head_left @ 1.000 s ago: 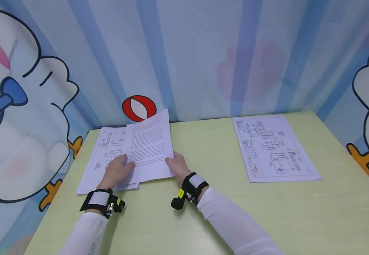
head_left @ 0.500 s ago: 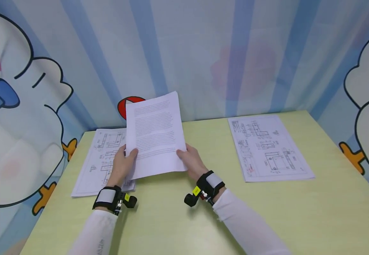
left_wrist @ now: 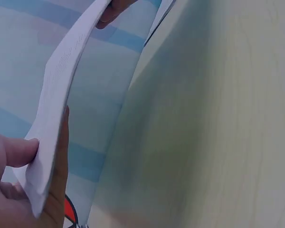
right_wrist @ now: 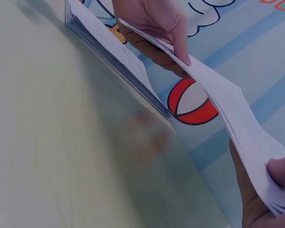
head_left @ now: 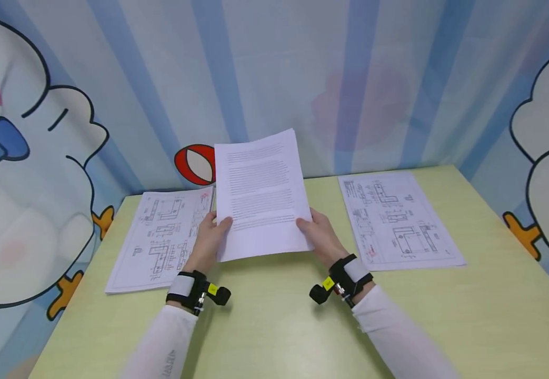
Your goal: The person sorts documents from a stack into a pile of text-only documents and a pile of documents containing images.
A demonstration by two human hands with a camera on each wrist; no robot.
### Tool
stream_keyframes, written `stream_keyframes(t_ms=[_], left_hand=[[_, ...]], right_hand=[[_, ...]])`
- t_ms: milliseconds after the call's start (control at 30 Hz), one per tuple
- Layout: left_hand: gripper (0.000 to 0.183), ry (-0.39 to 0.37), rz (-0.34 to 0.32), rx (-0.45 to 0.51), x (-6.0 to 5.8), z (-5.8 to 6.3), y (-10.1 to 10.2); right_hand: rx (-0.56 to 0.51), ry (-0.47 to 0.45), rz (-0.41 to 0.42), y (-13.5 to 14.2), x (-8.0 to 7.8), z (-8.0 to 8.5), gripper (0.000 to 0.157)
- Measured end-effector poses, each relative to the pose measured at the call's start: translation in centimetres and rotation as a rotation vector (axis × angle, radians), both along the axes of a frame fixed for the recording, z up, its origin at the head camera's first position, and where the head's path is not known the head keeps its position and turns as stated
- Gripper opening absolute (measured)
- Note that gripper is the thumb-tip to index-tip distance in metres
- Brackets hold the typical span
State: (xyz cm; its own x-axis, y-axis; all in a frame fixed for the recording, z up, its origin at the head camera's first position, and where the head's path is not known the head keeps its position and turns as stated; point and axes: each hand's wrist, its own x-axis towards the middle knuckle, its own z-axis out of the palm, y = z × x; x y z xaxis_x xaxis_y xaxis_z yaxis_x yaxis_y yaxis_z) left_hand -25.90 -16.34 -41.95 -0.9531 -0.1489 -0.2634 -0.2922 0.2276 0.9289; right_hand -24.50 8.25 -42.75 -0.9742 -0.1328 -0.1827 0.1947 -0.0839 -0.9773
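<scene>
A thin stack of printed paper sheets (head_left: 260,195) is held up off the table, its text side facing me and its far edge tilted upward. My left hand (head_left: 209,239) pinches the left edge, thumb on top and fingers behind. On the opposite edge my right hand (head_left: 322,237) pinches in the same way. In the left wrist view the paper (left_wrist: 57,104) bends a little between thumb and fingers. Several layered edges of the paper (right_wrist: 228,114) show in the right wrist view.
A thick stack of technical drawings (head_left: 156,247) lies at the table's left. At the right lies another drawing stack (head_left: 399,221). Behind the pale green table (head_left: 274,326) hangs a blue striped cartoon curtain (head_left: 283,73).
Both hands have lifted the printed sheets off the left drawing stack and carried them right to the middle. My left hand has shifted from over that stack to the sheets' left edge.
</scene>
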Motion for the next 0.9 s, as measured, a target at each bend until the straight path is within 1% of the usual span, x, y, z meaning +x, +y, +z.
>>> stream_keyframes(t_ms=[233,300,400,533,600,667,767,900], left_hand=[[0.043,0.045,-0.126,-0.025,0.5,-1.1,3.6],[0.042,0.072,-0.147,-0.029,0.5,-1.4,4.4],[0.040,0.083,-0.163,-0.022,0.6,-1.8,5.2],[0.041,0.038,-0.185,-0.036,0.5,-2.3,5.7],[0.042,0.014,-0.195,-0.059,0.5,-2.5,5.8],[0.042,-0.002,-0.204,-0.088,0.4,-2.8,5.9],[0.041,-0.003,-0.218,-0.131,0.3,-3.3,5.8],[0.041,0.005,-0.204,-0.201,0.3,-3.5,5.6]], right_hand=[[0.152,0.023,-0.068,3.7,1.2,-0.8,0.050],[0.197,0.036,-0.083,4.4,1.4,-0.8,0.054],[0.288,0.051,-0.100,5.0,1.5,-0.7,0.060],[0.432,0.060,-0.096,5.5,1.7,-0.7,0.063],[0.477,0.052,-0.082,5.7,1.7,-1.0,0.064],[0.494,0.040,-0.071,5.9,1.7,-1.5,0.065],[0.504,0.024,-0.052,6.2,1.5,-2.2,0.064],[0.538,0.025,-0.015,6.4,1.3,-2.6,0.060]])
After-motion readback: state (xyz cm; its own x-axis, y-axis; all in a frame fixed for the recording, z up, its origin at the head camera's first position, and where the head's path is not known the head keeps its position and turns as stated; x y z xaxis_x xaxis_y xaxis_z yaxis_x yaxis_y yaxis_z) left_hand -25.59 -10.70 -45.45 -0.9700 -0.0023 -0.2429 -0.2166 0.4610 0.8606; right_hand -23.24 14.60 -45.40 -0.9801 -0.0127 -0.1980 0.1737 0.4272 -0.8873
